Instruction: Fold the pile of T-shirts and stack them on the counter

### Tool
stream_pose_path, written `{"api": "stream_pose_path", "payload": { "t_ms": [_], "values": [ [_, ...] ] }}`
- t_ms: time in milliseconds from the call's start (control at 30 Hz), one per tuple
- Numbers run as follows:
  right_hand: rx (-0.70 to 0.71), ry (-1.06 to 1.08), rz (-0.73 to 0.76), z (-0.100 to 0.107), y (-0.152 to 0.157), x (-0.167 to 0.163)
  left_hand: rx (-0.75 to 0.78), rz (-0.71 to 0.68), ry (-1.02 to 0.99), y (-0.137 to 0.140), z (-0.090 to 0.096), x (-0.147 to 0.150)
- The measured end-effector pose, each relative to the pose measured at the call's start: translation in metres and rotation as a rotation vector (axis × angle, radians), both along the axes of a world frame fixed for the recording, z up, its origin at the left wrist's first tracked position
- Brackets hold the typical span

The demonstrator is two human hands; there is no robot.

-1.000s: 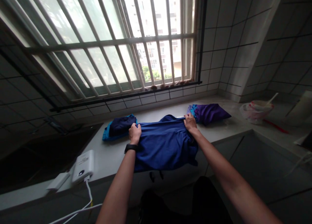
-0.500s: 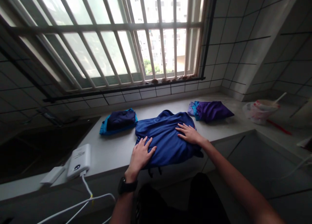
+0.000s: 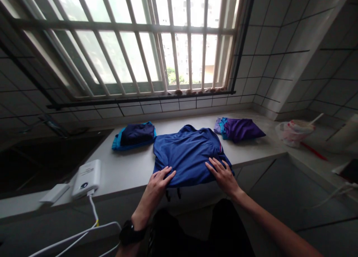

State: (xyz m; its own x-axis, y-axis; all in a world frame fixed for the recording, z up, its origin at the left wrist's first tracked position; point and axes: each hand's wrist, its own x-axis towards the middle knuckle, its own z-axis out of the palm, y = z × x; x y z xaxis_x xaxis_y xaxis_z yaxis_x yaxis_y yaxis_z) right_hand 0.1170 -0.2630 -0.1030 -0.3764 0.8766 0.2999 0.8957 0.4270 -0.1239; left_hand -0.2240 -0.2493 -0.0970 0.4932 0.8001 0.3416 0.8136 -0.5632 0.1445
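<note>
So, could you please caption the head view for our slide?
Left hand and right hand lie flat on a blue garment spread on the counter.

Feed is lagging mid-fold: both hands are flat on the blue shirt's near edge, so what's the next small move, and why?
Probably pinch the near hem and fold it away toward the window. Both the left hand and right hand lie open at the near edge of the blue shirt, which looks smoothed but lies wider than the folded pile beside it.
</note>
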Motion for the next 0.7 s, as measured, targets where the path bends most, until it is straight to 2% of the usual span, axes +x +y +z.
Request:
{"api": "stream_pose_path", "payload": {
  "t_ms": [67, 133, 233, 333, 400, 467, 533, 567, 600, 700],
  "values": [
    [-0.009, 0.057, 0.072, 0.004, -0.002, 0.009, -0.051, -0.007, -0.068, -0.005, 0.009, -0.005],
    [-0.102, 0.135, 0.184, 0.025, 0.000, 0.021, -0.126, 0.024, -0.144, -0.010, 0.024, -0.011],
    [-0.319, 0.250, 0.286, 0.072, 0.012, 0.040, -0.186, 0.116, -0.231, -0.008, 0.056, -0.016],
    [-0.482, 0.246, 0.244, 0.120, 0.041, 0.048, -0.163, 0.278, -0.262, 0.016, 0.096, -0.011],
    [-0.400, 0.250, 0.132, 0.142, 0.067, 0.042, -0.080, 0.383, -0.287, 0.043, 0.120, -0.001],
    [-0.127, 0.279, -0.085, 0.150, 0.090, 0.027, 0.091, 0.458, -0.314, 0.072, 0.132, 0.012],
    [0.117, 0.282, -0.248, 0.143, 0.103, 0.005, 0.194, 0.467, -0.281, 0.096, 0.125, 0.025],
    [0.159, 0.259, -0.271, 0.133, 0.105, -0.007, 0.174, 0.439, -0.237, 0.106, 0.116, 0.029],
    [0.132, 0.220, -0.249, 0.121, 0.105, -0.019, 0.108, 0.393, -0.181, 0.113, 0.103, 0.033],
    [-0.142, 0.050, -0.179, 0.077, 0.094, -0.047, -0.114, 0.276, -0.010, 0.121, 0.057, 0.035]
  ]
}}
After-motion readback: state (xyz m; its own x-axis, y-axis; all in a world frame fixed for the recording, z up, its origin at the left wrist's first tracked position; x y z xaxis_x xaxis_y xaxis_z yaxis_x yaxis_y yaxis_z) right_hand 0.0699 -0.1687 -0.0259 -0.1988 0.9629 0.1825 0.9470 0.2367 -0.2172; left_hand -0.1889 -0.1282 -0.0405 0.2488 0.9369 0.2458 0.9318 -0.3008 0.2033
